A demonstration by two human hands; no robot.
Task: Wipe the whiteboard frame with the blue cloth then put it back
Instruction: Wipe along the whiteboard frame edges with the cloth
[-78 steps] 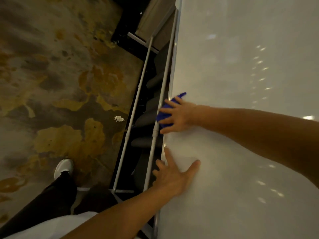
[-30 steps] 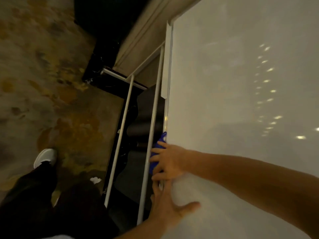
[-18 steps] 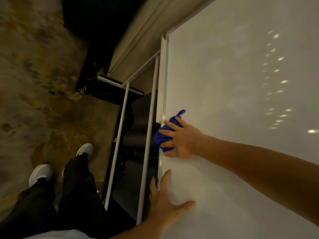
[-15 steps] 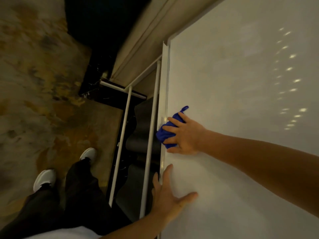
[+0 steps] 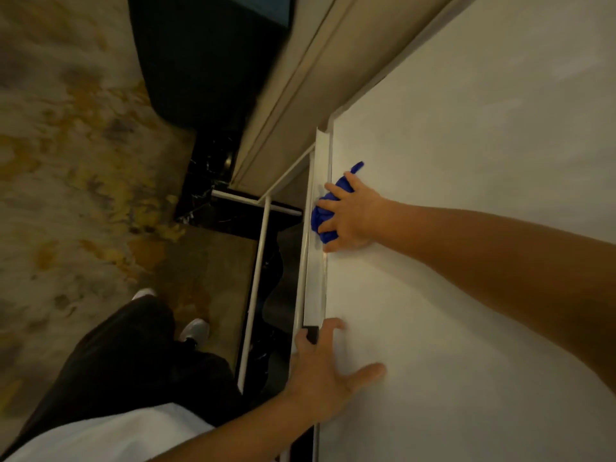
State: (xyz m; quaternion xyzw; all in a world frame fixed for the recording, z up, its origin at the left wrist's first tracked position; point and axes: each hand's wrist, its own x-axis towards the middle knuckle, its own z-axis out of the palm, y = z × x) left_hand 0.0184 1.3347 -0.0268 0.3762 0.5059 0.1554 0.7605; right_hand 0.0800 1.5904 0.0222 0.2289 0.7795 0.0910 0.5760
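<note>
1. Left of the frame: the patterned carpet [image 5: 66, 168], with the person's dark trouser leg [image 5: 126, 355] and a white shoe [image 5: 195, 330] at lower left. The feet stand close to the white stand tubes [image 5: 255, 288], so a sideways step along the board could catch a tube and jolt the board.
2. Centre: the whiteboard frame [image 5: 315, 288] runs top to bottom. The left hand [image 5: 321, 378] lies flat and spread wide at lower centre, holding nothing, fingertips at the frame's edge. If it lifts, the board may swing under the wiping pressure.
3. Centre right: the right hand [image 5: 350, 211] presses the bunched blue cloth [image 5: 320, 216] against the frame, fingers curled over it. A loose tail sticks up; the wad could slip out and fall behind the board.
4. Against 0.5 s ago, the cloth sits nearer the frame's upper corner, and the view has tipped further up the wall.
</note>
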